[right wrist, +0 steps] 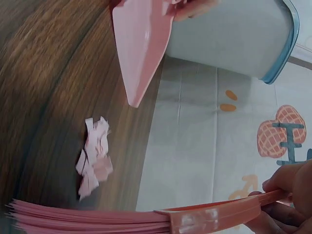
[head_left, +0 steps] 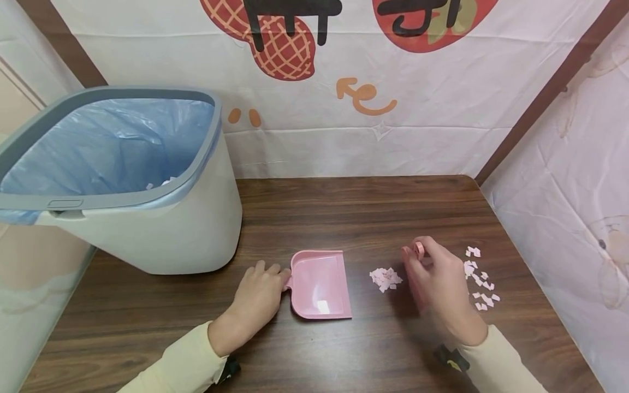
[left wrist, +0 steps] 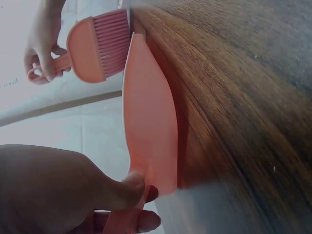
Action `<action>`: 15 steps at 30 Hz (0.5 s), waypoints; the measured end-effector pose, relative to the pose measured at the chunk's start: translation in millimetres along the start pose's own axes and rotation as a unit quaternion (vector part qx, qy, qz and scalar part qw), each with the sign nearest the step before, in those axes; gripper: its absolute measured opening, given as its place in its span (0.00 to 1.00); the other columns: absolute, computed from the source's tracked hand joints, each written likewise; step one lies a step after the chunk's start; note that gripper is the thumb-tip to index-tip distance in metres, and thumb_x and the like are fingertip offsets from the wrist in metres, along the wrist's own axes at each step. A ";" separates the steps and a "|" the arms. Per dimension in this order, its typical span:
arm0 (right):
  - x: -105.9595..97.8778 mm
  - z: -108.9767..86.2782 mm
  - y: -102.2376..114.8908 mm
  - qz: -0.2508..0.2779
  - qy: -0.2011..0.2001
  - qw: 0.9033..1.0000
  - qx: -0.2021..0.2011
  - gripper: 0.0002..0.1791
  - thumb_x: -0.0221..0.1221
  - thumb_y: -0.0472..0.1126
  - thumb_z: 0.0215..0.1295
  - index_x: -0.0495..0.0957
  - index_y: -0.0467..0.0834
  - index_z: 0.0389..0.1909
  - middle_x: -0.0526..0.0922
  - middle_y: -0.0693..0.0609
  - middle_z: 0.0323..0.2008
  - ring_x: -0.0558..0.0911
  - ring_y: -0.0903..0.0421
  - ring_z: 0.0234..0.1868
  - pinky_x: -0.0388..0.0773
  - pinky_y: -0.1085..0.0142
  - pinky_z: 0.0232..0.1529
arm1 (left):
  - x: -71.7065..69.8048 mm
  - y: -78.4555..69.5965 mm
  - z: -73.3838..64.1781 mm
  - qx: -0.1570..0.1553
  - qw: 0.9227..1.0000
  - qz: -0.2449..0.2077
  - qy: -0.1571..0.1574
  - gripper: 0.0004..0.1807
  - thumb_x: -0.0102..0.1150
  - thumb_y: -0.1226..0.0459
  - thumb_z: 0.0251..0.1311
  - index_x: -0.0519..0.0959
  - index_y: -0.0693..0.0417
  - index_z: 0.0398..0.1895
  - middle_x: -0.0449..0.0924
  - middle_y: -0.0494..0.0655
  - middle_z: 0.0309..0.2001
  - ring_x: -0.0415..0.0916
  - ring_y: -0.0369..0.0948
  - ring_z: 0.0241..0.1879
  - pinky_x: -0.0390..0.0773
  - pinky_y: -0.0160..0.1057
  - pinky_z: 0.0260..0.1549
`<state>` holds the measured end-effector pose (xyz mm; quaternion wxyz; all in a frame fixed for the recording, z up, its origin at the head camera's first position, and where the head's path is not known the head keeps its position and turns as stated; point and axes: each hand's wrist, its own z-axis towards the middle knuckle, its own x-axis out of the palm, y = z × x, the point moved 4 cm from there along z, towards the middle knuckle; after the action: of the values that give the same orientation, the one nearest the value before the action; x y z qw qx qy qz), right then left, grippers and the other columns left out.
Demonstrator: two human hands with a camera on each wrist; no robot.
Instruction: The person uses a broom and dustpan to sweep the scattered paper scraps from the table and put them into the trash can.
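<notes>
A pink dustpan point(head_left: 319, 284) lies on the table with its straight edge facing right. My left hand point(head_left: 262, 292) grips its short handle, the thumb on top in the left wrist view. My right hand point(head_left: 442, 284) holds a small pink brush point(left wrist: 87, 51) by its handle, bristles down toward the table. Between dustpan and brush sits a small heap of pale pink paper scraps point(head_left: 385, 279), apart from both. More paper scraps point(head_left: 484, 284) lie scattered to the right of my right hand, partly hidden behind it.
A white bin point(head_left: 196, 229) with a grey rim and blue liner point(head_left: 132, 142) stands at the back left, a few scraps visible inside. The wooden table point(head_left: 344, 213) meets a printed cloth wall point(head_left: 314, 147) at the back, and another cloth hangs along the right side.
</notes>
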<state>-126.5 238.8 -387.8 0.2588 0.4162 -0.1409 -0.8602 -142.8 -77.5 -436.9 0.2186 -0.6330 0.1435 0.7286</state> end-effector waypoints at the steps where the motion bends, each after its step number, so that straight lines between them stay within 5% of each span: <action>1: 1.8 0.0 1.6 0.002 0.002 1.000 0.000 0.12 0.70 0.30 0.58 0.76 0.45 0.29 0.79 0.55 0.25 0.83 0.59 0.30 0.77 0.63 0.29 | -0.3 -0.4 0.1 0.001 1.000 0.002 -0.002 0.07 0.66 0.67 0.64 0.86 0.56 0.44 0.81 0.52 0.32 0.75 0.54 0.35 0.74 0.47 0.31; 15: 28.0 3.9 22.8 0.081 0.025 0.996 0.019 0.13 0.71 0.30 0.58 0.76 0.46 0.29 0.79 0.55 0.27 0.81 0.62 0.28 0.76 0.76 0.24 | -3.2 -4.8 1.3 -0.001 1.000 0.024 -0.001 0.07 0.65 0.69 0.63 0.86 0.57 0.43 0.81 0.52 0.32 0.75 0.53 0.35 0.73 0.46 0.28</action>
<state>-136.6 204.3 -393.0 0.3232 0.4298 -0.1844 -0.8227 -141.2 -73.2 -433.3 0.2009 -0.6289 0.1579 0.7343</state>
